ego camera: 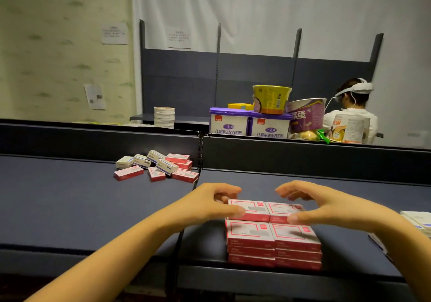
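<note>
Small red-and-white boxes stand in a neat stack (272, 238) at the front of the dark shelf (70, 203), two wide and several layers high. The back row (263, 209) of the stack sits a little higher. My left hand (214, 202) grips the left end of that back row, thumb in front and fingers curled behind. From the other side, my right hand (310, 204) grips its right end the same way. A loose pile of red and white boxes (158, 167) lies further back on the left.
White boxes (417, 222) lie at the right edge of the shelf. Behind the shelf's back wall (303, 157) stand purple-lidded tins (249, 122), a yellow cup, a tipped purple tub and a stack of white tape rolls (164, 116). A person with a headset (352, 105) sits beyond.
</note>
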`<state>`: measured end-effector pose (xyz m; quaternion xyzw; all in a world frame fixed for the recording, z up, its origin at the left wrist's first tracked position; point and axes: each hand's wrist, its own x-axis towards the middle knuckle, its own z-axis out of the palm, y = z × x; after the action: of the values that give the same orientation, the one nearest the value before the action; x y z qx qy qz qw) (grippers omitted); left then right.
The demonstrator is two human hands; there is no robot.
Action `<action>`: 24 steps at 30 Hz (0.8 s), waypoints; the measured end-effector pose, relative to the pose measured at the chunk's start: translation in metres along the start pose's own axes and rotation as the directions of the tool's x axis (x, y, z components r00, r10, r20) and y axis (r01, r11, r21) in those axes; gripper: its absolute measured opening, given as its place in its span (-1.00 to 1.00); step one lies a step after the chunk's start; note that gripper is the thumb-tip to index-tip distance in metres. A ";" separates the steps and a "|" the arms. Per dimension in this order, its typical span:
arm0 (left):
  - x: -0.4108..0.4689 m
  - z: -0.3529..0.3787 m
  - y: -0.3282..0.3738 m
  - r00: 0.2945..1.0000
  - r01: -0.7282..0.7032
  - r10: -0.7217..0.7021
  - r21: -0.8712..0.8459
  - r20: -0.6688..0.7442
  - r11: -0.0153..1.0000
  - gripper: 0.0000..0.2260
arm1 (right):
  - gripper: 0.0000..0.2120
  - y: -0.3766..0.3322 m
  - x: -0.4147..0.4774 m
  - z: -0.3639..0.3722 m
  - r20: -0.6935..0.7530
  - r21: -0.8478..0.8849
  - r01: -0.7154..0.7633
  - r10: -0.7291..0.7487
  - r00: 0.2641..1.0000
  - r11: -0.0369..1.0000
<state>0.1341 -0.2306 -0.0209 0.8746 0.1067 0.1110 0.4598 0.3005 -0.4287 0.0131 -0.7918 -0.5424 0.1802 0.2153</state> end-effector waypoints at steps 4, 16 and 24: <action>-0.003 -0.025 0.001 0.993 -0.049 0.051 0.024 -0.106 0.999 -0.53 | -0.49 -0.021 0.009 -0.002 -0.116 0.029 0.050 -0.046 0.992 0.998; -0.028 -0.184 -0.067 0.959 -0.047 0.109 0.233 -0.261 0.971 -0.39 | -0.46 -0.170 0.106 0.039 -0.268 0.063 0.132 -0.111 0.957 0.989; -0.007 -0.281 -0.173 0.957 0.162 -0.077 0.295 -0.281 0.942 -0.35 | -0.46 -0.220 0.203 0.086 -0.310 0.115 0.059 -0.020 0.951 0.992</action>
<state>0.0304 0.0827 -0.0091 0.9056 0.2369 0.1804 0.3021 0.1542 -0.1555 0.0479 -0.7844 -0.5058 0.0832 0.3491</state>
